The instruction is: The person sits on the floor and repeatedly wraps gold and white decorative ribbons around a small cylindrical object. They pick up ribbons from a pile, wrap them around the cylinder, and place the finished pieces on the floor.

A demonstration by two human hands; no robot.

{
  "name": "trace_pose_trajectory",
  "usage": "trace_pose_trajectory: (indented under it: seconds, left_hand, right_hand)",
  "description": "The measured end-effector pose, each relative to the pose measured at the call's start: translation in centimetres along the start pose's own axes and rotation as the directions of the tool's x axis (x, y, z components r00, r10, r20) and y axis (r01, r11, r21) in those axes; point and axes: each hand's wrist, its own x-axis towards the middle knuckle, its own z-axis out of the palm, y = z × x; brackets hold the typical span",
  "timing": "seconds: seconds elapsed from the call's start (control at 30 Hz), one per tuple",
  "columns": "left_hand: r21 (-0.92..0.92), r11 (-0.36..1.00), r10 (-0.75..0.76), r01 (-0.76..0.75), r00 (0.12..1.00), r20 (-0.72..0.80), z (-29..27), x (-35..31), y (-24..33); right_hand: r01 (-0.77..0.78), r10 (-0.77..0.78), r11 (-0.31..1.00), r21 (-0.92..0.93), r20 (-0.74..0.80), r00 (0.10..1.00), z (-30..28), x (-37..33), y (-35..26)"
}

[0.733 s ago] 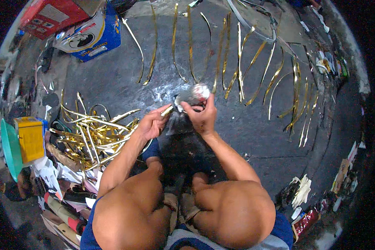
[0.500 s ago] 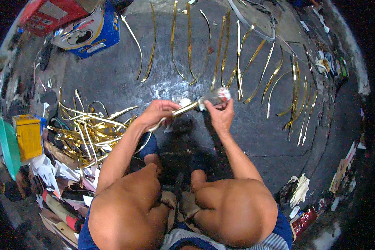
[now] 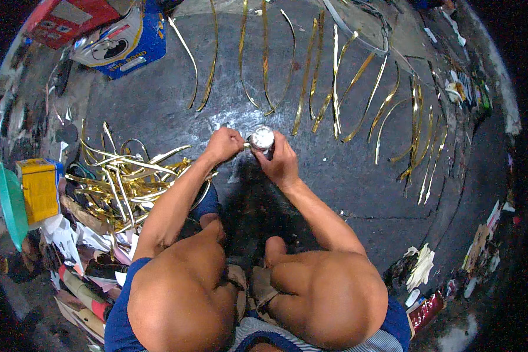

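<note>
- My right hand (image 3: 284, 164) has its grip closed round a small round tin (image 3: 262, 138) with a pale whitish top, held up just above the dark floor (image 3: 346, 176), in front of my knees.
- My left hand (image 3: 223, 145) is closed in a narrow pinch on a thin stick-like tool whose tip reaches the tin's rim; what kind of tool it is I cannot tell.
- Done so far, as I judge it: a long row of gold strips (image 3: 334, 88) lies spread out singly on the floor beyond my hands, well apart from one another.
- Left to do, by my reckoning: a tangled heap of gold strips (image 3: 126, 176) sits at my left, near my left forearm, not yet laid out.
- A yellow box (image 3: 39, 189) and a blue carton (image 3: 123, 44) stand at the far left, clear of both hands.
</note>
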Motion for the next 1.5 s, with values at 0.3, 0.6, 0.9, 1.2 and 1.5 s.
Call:
trace_pose_trajectory:
  seconds: [0.3,0.6,0.9,1.2,1.5]
  left_hand:
    - [-0.104,0.836,0.510,-0.538,0.834,-0.210,0.5,-3.0,4.4]
    - [-0.014,0.844,0.520,-0.537,0.823,-0.227,1.7,-1.8,3.7]
    - [-0.039,0.840,0.521,-0.541,0.824,-0.223,0.7,-2.8,4.8]
    - [0.078,0.916,0.400,-0.393,0.905,-0.144,-0.1,-3.6,6.5]
    - [0.449,0.893,0.202,-0.018,0.909,-0.365,-4.7,-7.2,-2.0]
  right_hand:
    - [-0.407,0.356,0.870,0.277,0.218,0.909,-0.5,-0.2,1.2]
    - [-0.832,0.741,0.304,0.465,0.433,0.513,2.8,1.9,6.2]
    - [-0.263,0.497,-0.094,0.960,0.274,0.823,-21.7,8.0,-4.2]
    - [0.090,0.246,0.274,0.958,-0.160,0.956,-35.9,21.0,0.2]
    - [0.278,0.528,-0.041,0.960,-0.215,0.822,-39.2,19.9,10.0]
